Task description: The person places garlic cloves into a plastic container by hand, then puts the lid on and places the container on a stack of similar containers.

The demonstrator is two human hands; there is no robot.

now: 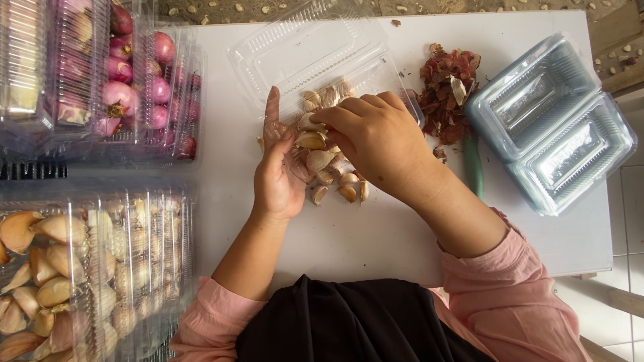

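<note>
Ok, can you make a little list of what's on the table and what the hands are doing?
left hand: open, cupped beside garlic cloves
right hand: pinching a clove
open clear container: behind the hands, few cloves inside
red onion skins: pile at right
empty containers: stacked, far right
packed shallots: top left
packed garlic: bottom left

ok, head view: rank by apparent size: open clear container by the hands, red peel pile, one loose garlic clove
1. open clear container
2. red peel pile
3. loose garlic clove
All lie on the same table, so camera nearness hardly skews this.
</note>
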